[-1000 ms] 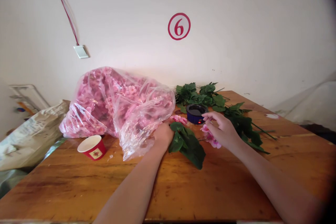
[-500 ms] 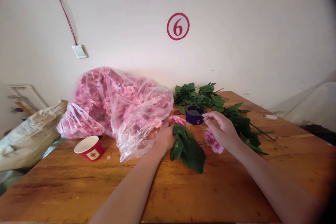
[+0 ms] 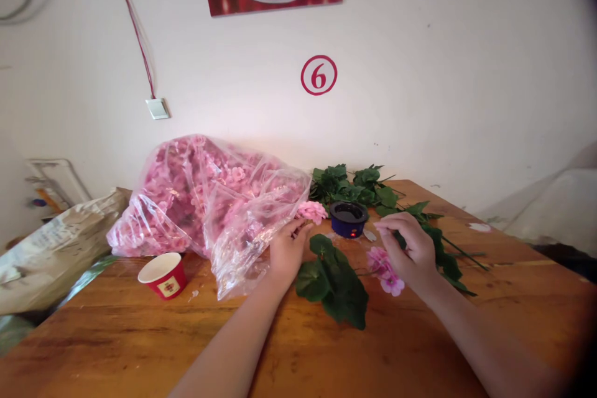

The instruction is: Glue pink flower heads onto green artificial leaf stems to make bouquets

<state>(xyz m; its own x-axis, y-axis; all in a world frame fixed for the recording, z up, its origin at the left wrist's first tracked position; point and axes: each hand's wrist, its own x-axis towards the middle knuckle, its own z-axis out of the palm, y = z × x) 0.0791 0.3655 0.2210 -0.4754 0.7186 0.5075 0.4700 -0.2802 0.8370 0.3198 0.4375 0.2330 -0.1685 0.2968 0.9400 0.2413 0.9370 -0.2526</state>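
Note:
My left hand (image 3: 288, 250) pinches a pink flower cluster (image 3: 311, 212) beside the plastic bag's edge. Just right of the flower stands a small dark blue pot (image 3: 349, 220) with a red light on its front. My right hand (image 3: 410, 245) is raised right of the pot, fingertips pressed together; whatever they hold, if anything, is too small to make out. Below, between my forearms, green leaves (image 3: 338, 286) lie on the wood, their stem leading to another pink flower (image 3: 386, 270) partly beside my right hand.
A clear bag of pink flowers (image 3: 209, 193) fills the table's back left. A red paper cup (image 3: 163, 276) stands before it. Leafy green stems (image 3: 342, 183) lie behind the pot, others (image 3: 438, 242) at right. A sack (image 3: 60, 242) sits left of the wooden table (image 3: 140, 348).
The view has tilted up. My left hand has lifted the pink flower beside the pot, and its fingers show more. My right hand has moved slightly away from the pot's rim.

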